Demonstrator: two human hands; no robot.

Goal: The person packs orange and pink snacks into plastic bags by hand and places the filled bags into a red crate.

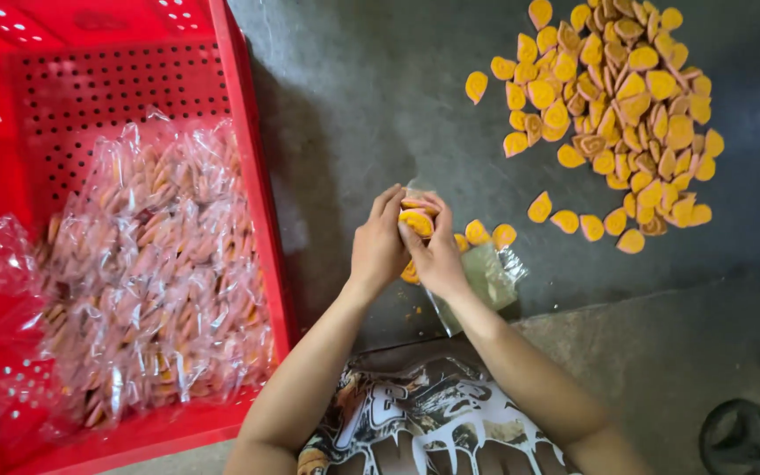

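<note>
Seen from above, two bare hands meet over a grey floor. The left hand is curled, its fingers closed around a short stack of orange cookies. The right hand presses in from the other side, fingers bent against the same stack, so both hands grip it between them. A small clear bag seems to wrap the top of the stack, though the plastic is hard to make out.

The cookies are flat, teardrop-shaped and look light, dry and brittle; they would likely crumble if squeezed, so holding them by the flat faces as a stack seems the safer grip. The thin film would be slippery and limp.

Just under the hands lie a few loose cookies and a flat pile of empty bags, with crumbs nearby. Further up and to the right, a large heap of the same cookies is spread on the bare floor, which looks like rough concrete. To the left stands a red perforated crate partly filled with sealed packs. A dark round object sits at the lower right corner.
</note>
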